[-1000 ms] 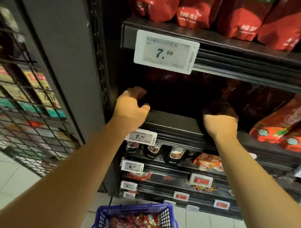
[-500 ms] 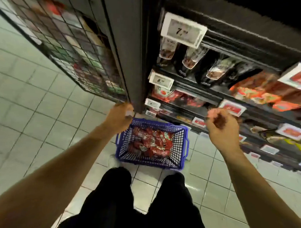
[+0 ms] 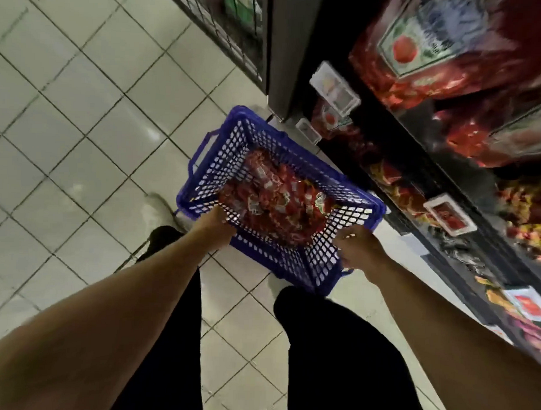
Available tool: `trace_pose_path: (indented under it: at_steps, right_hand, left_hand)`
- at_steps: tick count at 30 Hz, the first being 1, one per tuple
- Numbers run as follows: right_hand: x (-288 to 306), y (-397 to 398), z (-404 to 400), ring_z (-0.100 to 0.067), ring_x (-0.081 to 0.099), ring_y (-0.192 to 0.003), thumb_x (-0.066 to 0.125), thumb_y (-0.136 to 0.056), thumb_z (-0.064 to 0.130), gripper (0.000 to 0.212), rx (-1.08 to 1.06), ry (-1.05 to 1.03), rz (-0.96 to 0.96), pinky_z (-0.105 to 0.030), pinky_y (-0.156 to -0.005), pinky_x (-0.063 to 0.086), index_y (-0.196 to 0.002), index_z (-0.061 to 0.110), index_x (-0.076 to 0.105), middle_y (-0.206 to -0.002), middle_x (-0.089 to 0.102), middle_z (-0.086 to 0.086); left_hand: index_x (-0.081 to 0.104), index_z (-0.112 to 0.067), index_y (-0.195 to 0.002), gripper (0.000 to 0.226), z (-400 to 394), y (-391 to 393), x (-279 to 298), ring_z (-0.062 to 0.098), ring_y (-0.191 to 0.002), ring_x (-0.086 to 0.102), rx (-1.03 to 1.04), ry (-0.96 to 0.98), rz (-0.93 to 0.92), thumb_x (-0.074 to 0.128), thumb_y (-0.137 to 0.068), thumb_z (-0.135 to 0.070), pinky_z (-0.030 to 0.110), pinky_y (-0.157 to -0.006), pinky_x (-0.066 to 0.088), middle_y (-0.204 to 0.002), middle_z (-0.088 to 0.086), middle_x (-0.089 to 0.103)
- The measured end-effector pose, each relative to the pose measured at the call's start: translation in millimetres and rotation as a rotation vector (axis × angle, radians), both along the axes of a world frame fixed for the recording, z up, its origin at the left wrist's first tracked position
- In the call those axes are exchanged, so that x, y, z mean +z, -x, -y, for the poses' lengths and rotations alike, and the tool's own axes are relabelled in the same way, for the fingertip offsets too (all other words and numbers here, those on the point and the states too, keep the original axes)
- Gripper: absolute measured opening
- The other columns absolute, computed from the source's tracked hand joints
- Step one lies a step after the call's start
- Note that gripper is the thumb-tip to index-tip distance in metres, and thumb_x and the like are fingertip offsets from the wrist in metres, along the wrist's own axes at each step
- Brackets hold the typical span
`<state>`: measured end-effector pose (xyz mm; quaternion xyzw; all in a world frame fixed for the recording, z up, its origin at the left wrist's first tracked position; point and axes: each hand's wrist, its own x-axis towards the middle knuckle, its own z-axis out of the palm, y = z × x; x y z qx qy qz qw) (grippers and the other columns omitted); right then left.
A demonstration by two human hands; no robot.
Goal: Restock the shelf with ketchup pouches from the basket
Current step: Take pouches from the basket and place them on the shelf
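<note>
Left hand [image 3: 218, 223] dips inside basket [image 3: 351, 189], fingers hidden; grip unclear. Right hand [image 3: 358, 247] at near rim, likewise unclear. Ketchup pouches [image 3: 275, 202] heaped inside: soft, slick, probably light; pinch top seams.

The picture is dim. The floor tiles [image 3: 91, 112] at 10 o'clock are the brightest part and shine a little. The shelf [image 3: 449, 156] at 2 o'clock is dark and smeared with blur. Lines bend near the edges, and the arms look stretched.
</note>
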<state>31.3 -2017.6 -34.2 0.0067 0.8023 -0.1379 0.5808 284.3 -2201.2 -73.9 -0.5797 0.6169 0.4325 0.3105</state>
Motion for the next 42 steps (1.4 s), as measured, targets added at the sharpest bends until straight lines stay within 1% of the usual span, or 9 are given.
trace_pose_path:
  at_steps: [5, 8, 14, 20, 26, 31, 36, 39, 42]
  right_hand:
    - [-131.7, 2.4, 13.5, -0.018, 0.055, -0.062, 0.076, -0.083, 0.024, 0.017, 0.238, 0.02, -0.124, -0.03, -0.065, 0.046, -0.096, 0.017, 0.068, -0.068, 0.06, 0.003]
    - [-202.0, 2.3, 23.0, -0.021, 0.065, -0.101, 0.083, -0.075, 0.026, 0.051, 0.311, 0.062, -0.134, -0.03, -0.089, 0.05, -0.122, 0.024, 0.062, -0.113, 0.068, 0.0]
    - [-293.7, -5.2, 21.0, -0.036, 0.039, -0.139, 0.083, -0.072, 0.048, 0.117, 0.364, -0.183, -0.249, -0.045, -0.116, 0.03, -0.157, 0.014, 0.01, -0.156, 0.035, -0.016]
    - [-308.4, 1.2, 21.2, -0.044, 0.043, -0.133, 0.079, -0.077, 0.048, 0.11, 0.366, -0.203, -0.396, -0.052, -0.107, 0.042, -0.156, 0.017, 0.01, -0.15, 0.036, -0.024]
    - [-308.1, 7.5, 37.3, -0.027, 0.055, -0.11, 0.093, -0.051, 0.042, 0.115, -0.232, -0.069, -0.226, -0.038, -0.076, 0.055, -0.15, 0.028, 0.035, -0.144, 0.05, -0.007]
    - [-297.5, -1.2, 13.1, -0.027, 0.056, -0.124, 0.089, -0.06, 0.052, 0.089, -0.081, 0.004, -0.42, -0.046, -0.098, 0.051, -0.139, 0.035, 0.053, -0.137, 0.059, 0.004]
    - [-286.8, -8.6, 19.3, -0.016, 0.074, -0.09, 0.081, -0.075, 0.048, 0.037, -0.775, 0.148, -0.343, -0.041, -0.08, 0.062, -0.1, 0.022, 0.076, -0.096, 0.077, 0.006]
    - [-282.2, -4.8, 28.7, -0.016, 0.074, -0.079, 0.084, -0.076, 0.034, 0.025, -0.833, 0.076, -0.456, -0.022, -0.061, 0.059, -0.09, 0.016, 0.074, -0.085, 0.076, 0.003]
    - [-266.0, -5.2, 25.8, -0.029, 0.074, -0.083, 0.086, -0.07, 0.008, 0.027, -0.929, 0.1, -0.523, -0.042, -0.071, 0.063, -0.072, 0.018, 0.061, -0.089, 0.076, -0.011]
  left_hand:
    - [0.042, -0.015, -0.149, 0.053, -7.0, 31.5, -117.9, 0.036, -0.132, 0.05, -0.249, 0.039, 0.007, 0.051, -0.099, -0.031, 0.043, -0.106, 0.042, -0.148, 0.015, 0.049]
    - [0.039, -0.017, -0.15, 0.061, -6.3, 55.7, -175.4, 0.035, -0.135, 0.046, -0.285, 0.097, 0.001, 0.057, -0.097, -0.04, 0.044, -0.11, 0.041, -0.15, 0.013, 0.044]
    - [-0.008, -0.015, -0.157, 0.124, -36.3, 69.9, -245.5, 0.041, -0.139, 0.04, 0.347, -0.017, 0.137, 0.079, -0.076, -0.053, 0.05, -0.113, 0.037, -0.156, 0.021, 0.033]
    - [0.009, -0.031, -0.15, 0.105, -37.9, 61.8, -240.7, 0.034, -0.11, 0.062, 0.445, 0.233, 0.115, 0.076, -0.072, -0.056, 0.053, -0.101, 0.047, -0.12, 0.007, 0.062]
    - [0.041, -0.022, -0.135, 0.075, -23.0, 48.4, -224.4, 0.026, -0.096, 0.062, 0.735, 0.148, 0.12, 0.085, -0.074, -0.027, 0.03, -0.066, 0.051, -0.124, 0.008, 0.06]
    - [0.053, -0.011, -0.134, 0.065, -8.5, 46.9, -213.4, 0.031, -0.107, 0.062, 0.573, 0.076, 0.162, 0.082, -0.079, -0.033, 0.035, -0.075, 0.05, -0.124, 0.012, 0.061]
    - [0.055, -0.017, -0.132, 0.057, -11.6, 43.5, -195.6, 0.028, -0.098, 0.066, 0.67, 0.034, 0.083, 0.079, -0.081, -0.027, 0.042, -0.083, 0.06, -0.117, 0.008, 0.064]
    - [0.058, -0.02, -0.13, 0.051, -8.3, 30.7, -184.7, 0.025, -0.091, 0.071, 0.795, -0.058, -0.009, 0.077, -0.082, -0.019, 0.042, -0.076, 0.063, -0.108, 0.006, 0.069]
    - [0.052, -0.021, -0.136, 0.057, -3.4, 17.9, -165.8, 0.027, -0.091, 0.074, 0.921, -0.241, -0.128, 0.075, -0.084, -0.011, 0.046, -0.077, 0.063, -0.11, 0.009, 0.07]
